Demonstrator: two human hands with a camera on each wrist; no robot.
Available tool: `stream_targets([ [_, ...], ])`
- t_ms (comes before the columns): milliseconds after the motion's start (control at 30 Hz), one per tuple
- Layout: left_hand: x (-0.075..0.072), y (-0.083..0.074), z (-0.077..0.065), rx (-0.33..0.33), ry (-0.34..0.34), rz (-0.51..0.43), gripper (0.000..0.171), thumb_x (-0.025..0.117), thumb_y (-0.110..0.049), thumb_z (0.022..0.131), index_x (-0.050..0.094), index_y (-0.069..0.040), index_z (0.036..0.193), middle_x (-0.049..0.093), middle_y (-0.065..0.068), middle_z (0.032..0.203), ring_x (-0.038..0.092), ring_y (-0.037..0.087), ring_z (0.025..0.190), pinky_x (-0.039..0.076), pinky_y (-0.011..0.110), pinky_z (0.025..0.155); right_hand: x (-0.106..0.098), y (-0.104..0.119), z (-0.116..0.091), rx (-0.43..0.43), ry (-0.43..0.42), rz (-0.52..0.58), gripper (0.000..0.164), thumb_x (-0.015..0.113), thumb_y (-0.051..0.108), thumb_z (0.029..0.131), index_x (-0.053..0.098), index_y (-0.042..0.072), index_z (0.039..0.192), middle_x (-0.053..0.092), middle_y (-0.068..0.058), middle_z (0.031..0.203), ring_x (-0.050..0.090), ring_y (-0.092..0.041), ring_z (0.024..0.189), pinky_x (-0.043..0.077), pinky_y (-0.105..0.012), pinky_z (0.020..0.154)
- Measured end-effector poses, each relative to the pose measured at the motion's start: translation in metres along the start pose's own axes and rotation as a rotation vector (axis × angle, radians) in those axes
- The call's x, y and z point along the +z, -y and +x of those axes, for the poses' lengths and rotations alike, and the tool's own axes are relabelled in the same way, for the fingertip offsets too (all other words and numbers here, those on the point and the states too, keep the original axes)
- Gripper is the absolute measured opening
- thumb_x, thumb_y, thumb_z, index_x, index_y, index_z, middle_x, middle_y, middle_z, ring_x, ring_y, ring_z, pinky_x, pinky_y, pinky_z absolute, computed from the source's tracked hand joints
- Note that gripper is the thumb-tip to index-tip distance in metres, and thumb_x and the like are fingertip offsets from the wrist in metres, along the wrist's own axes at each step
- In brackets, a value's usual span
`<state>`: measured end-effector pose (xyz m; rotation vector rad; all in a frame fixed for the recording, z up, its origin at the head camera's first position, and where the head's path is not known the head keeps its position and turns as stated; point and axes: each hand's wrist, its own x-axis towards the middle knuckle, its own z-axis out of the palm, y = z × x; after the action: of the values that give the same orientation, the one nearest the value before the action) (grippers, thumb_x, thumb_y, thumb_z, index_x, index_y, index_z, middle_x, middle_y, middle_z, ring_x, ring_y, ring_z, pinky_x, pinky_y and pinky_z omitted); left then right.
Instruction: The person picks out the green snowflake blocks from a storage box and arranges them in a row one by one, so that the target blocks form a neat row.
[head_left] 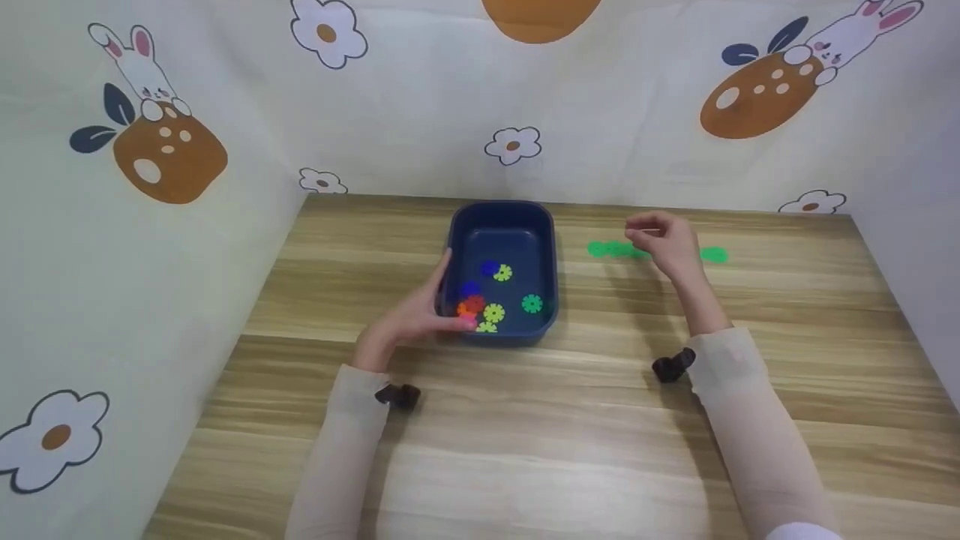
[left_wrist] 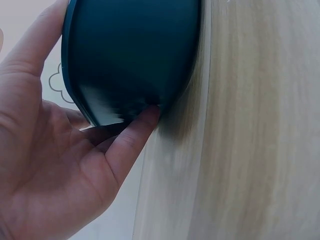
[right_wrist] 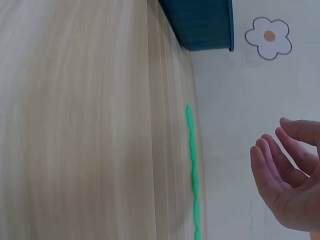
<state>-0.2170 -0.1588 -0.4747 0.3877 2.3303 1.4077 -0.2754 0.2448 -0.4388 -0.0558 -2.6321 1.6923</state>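
Observation:
A dark blue plastic bin point(head_left: 504, 217) stands near the back of the table, with several snowflake discs point(head_left: 493, 313) in yellow, blue, red, orange, pink and green inside. My left hand point(head_left: 409, 311) grips its near left corner, the thumb along the near end and the fingers along the left side. Over a row of green snowflake discs point(head_left: 598, 249) hovers my right hand point(head_left: 667, 240), its fingers loosely bent. Nothing shows between those fingers point(right_wrist: 280, 160) in the right wrist view. From the head, the hand and wrist cover part of the row.
Behind the wooden table point(head_left: 555, 450) hangs a pale cloth point(head_left: 420, 97) printed with rabbits, fruit and flowers; it also rises at both sides. Each sleeve cuff has a small black wrist camera, one on the left point(head_left: 399, 395) and one on the right point(head_left: 673, 365).

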Motion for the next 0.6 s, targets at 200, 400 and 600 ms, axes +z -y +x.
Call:
stream_targets([
  [200, -0.001, 0.0, 0.001, 0.01, -0.006, 0.014, 0.128, 0.088, -0.031, 0.075, -0.008, -0.033, 0.16, 0.002, 0.007, 0.17, 0.018, 0.028, 0.153, 0.015, 0.05, 0.126, 0.016, 0.01, -0.002, -0.037, 0.039, -0.025, 0.031, 0.067, 0.016, 0.096, 0.066, -0.001, 0.122, 0.068, -0.008, 0.112, 0.062, 0.006, 0.086, 0.053, -0.011, 0.078],
  [400, -0.001, 0.0, 0.0, 0.0, -0.004, 0.027, 0.128, 0.087, -0.031, 0.076, -0.009, -0.033, 0.16, 0.0, 0.006, 0.17, 0.016, 0.028, 0.154, 0.014, 0.051, 0.126, 0.032, 0.02, -0.006, -0.076, 0.072, -0.025, 0.03, 0.067, 0.017, 0.095, 0.067, 0.0, 0.12, 0.068, -0.017, 0.12, 0.063, 0.006, 0.086, 0.053, -0.012, 0.078],
  [600, -0.001, 0.001, 0.0, -0.001, -0.001, 0.025, 0.127, 0.087, -0.032, 0.077, -0.01, -0.035, 0.159, -0.002, 0.004, 0.17, 0.016, 0.028, 0.154, 0.015, 0.052, 0.126, 0.049, 0.03, -0.009, -0.107, 0.107, -0.021, 0.028, 0.069, 0.015, 0.094, 0.069, -0.001, 0.117, 0.069, -0.021, 0.118, 0.063, 0.006, 0.083, 0.052, -0.012, 0.076],
])
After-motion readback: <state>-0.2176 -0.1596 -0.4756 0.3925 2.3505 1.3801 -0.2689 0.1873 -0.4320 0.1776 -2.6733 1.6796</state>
